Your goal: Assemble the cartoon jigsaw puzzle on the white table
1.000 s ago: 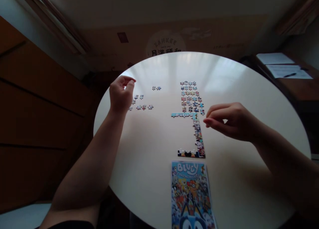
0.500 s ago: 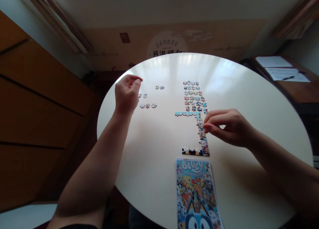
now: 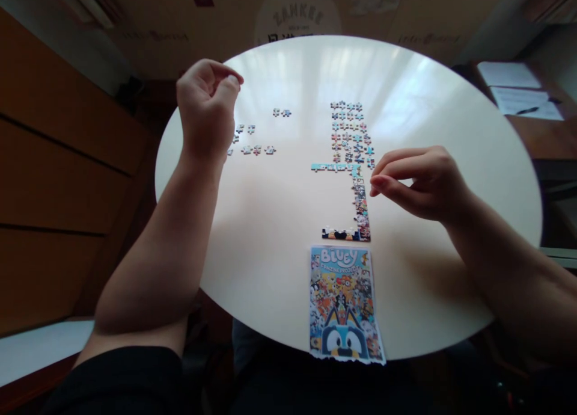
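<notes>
My left hand is raised above the left side of the table, thumb and fingertips drawn together; anything between them is hidden. Beside and partly behind it lie several loose puzzle pieces, with two more pieces farther right. My right hand hovers just right of the joined jigsaw section, its thumb and forefinger pinched; I cannot make out anything in them. This section has a light blue strip at its top and a dark strip at its bottom. Rows of loose pieces lie above it.
A printed BLUEY picture sheet with a ragged lower edge lies at the near edge of the round white table. Papers and a dark pen rest on a brown surface at right. Wooden panels stand at left.
My view has tilted downward, so the table sits higher in the picture and the sheet's lower edge shows. Both hands keep nearly the same pose; the puzzle looks unchanged.
</notes>
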Available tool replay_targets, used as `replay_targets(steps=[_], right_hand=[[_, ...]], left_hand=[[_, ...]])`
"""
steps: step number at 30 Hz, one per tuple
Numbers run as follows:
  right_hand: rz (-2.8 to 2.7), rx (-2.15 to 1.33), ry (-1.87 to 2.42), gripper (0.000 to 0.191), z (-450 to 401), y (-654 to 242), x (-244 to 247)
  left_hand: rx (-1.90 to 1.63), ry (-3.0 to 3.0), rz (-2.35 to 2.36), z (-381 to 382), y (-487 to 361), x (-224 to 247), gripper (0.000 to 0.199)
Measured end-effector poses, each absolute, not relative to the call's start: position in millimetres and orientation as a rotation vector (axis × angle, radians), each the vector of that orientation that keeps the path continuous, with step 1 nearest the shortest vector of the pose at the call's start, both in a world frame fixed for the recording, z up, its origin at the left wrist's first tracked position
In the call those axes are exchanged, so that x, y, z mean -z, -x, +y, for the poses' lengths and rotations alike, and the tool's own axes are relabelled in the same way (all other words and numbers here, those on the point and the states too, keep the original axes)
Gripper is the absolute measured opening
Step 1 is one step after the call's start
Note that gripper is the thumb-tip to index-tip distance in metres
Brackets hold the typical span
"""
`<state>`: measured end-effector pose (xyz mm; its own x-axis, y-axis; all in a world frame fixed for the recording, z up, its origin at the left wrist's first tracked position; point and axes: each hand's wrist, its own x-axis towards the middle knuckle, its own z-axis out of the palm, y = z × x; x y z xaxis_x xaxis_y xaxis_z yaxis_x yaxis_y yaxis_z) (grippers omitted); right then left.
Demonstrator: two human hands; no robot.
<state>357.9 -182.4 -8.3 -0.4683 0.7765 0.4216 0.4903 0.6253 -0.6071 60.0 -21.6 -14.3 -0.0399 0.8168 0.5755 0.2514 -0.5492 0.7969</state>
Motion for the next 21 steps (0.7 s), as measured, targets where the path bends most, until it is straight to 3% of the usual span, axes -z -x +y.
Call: replay_targets(steps=[7,11,21], right_hand=[[-2.194,-0.540,0.933,0.035,-186.6,-353.6,7.7],[-2.210,-0.513,0.914,0.032,-187.3,-353.6,7.1],[-2.220,-0.485,0.803,0.023,-191.5,-350.1,3.3]], left_hand=[[-1.570,-1.917,1.147,-17.8,-64.2,27.5,0.007],[-1.549,-1.971,1.181,-15.2,-62.9,29.3,0.011],[-2.198,-1.673,1.163,-32.1,-41.5,-0.2,0.023]])
